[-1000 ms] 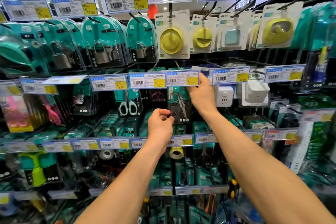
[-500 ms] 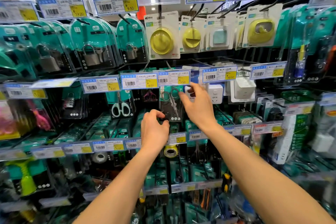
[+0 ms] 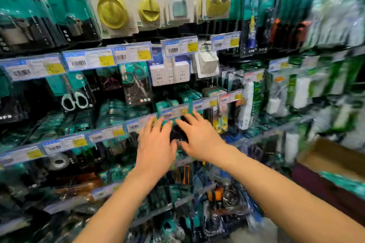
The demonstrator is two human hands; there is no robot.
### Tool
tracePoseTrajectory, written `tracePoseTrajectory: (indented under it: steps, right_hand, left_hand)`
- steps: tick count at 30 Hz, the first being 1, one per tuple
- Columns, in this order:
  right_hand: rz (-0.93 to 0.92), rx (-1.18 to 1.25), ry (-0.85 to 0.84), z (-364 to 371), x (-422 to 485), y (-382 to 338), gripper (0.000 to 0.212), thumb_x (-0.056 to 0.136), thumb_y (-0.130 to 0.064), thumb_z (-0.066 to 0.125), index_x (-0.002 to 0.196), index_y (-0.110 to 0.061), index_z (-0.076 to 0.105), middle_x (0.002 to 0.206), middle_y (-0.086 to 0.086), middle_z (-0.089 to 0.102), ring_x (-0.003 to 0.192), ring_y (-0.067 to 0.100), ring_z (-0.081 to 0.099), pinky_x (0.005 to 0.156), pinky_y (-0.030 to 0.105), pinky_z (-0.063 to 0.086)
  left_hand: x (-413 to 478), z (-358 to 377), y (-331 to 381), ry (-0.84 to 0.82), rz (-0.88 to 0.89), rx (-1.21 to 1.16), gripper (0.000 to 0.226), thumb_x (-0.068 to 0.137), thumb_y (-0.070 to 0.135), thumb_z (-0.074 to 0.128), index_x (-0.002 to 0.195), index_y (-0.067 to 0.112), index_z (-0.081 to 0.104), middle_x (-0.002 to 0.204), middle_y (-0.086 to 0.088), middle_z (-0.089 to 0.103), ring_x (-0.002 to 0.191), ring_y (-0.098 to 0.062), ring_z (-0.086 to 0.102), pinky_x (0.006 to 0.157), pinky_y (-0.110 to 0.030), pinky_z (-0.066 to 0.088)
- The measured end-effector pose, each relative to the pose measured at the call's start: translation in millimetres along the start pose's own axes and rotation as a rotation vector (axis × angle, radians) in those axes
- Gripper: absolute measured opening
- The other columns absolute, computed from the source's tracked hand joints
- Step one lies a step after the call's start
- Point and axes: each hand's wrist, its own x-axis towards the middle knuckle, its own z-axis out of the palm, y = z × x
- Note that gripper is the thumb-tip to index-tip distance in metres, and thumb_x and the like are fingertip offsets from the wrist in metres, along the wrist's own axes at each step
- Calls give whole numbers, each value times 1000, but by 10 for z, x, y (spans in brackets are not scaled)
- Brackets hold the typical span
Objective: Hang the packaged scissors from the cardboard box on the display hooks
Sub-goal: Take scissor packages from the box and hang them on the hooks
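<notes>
A packaged pair of silver scissors (image 3: 136,85) hangs on a display hook under the 3.50 price tag, free of both hands. My left hand (image 3: 156,144) and my right hand (image 3: 199,136) hover side by side below it, fingers spread and holding nothing, in front of the lower row of price tags. An open cardboard box (image 3: 331,158) sits at the lower right, its contents blurred. Another pack with white-handled scissors (image 3: 76,94) hangs to the left.
Pegboard hooks carry padlock packs (image 3: 69,10) upper left, yellow hooks (image 3: 112,10) top centre, white socket adapters (image 3: 169,75) right of the scissors, and green packs (image 3: 335,65) far right. Price tag rails (image 3: 88,61) jut out in front of each row.
Both hands let go of the scissors pack, which stays on its hook, and dropped lower with fingers spread. The view swung down and right, bringing the cardboard box into sight.
</notes>
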Motion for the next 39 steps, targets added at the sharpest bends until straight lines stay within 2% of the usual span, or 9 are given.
tracePoseTrajectory:
  steps: [5,10,13,18,20,23,27,32,39]
  right_hand:
    - [55,-21,-132,98,-512,354,73,98,-44,54,158,-24,18,166,10,14,153,33,5,121,54,20]
    - [68,-32,-159,281,-1106,1005,69,95,-43,59,152,-21,28,157,15,27,149,38,13,114,59,26]
    - [94,-3,-231,375,-1609,1504,69,95,-42,59,152,-18,28,157,16,26,150,38,11,115,61,25]
    - [207,-10,-264,474,-2498,2301,68,90,-38,63,148,-15,34,152,19,35,146,40,21,110,61,31]
    - [262,-32,-266,516,-2781,2599,67,87,-39,64,145,-15,39,148,19,39,142,40,26,108,59,34]
    - [369,-24,-297,532,-3186,3027,66,81,-40,67,139,-18,43,140,17,45,136,39,34,104,56,37]
    - [501,8,-336,449,-3588,3445,69,87,-42,61,148,-22,34,150,14,37,145,35,24,111,54,30]
    - [636,17,-401,424,-3849,3848,65,89,-42,60,147,-23,37,146,8,41,144,31,25,112,49,32]
    - [755,-27,-400,515,-3932,4408,58,90,-43,56,144,-27,40,148,3,43,140,29,32,110,48,37]
  left_hand:
    - [-308,339,347,-151,5,50,66,97,43,55,154,22,32,160,-2,32,151,-28,19,124,-44,19]
    - [-560,835,915,-237,42,54,61,92,43,62,146,18,47,149,-4,48,142,-31,35,121,-43,27]
    - [-752,1207,1448,-336,32,44,64,88,45,63,144,18,49,145,-4,52,138,-31,40,119,-43,29]
    - [-967,1744,2421,-479,134,34,60,67,39,81,118,9,70,115,-12,71,109,-36,64,101,-46,51]
    - [-943,1873,2779,-487,191,20,55,65,40,78,111,10,72,106,-12,72,100,-36,66,94,-45,54]
    - [-883,2023,3335,-581,246,-3,59,79,47,66,130,20,60,128,-5,63,121,-31,54,107,-41,43]
    - [-753,2241,3914,-664,309,-38,64,88,49,58,144,21,45,145,-5,51,136,-27,41,115,-38,32]
    - [-541,2516,4401,-737,379,-76,63,91,45,57,147,19,41,148,-6,46,140,-29,35,117,-39,30]
    - [-42,2901,4766,-755,400,-198,48,90,44,54,132,21,52,138,-4,54,132,-30,40,111,-43,36]
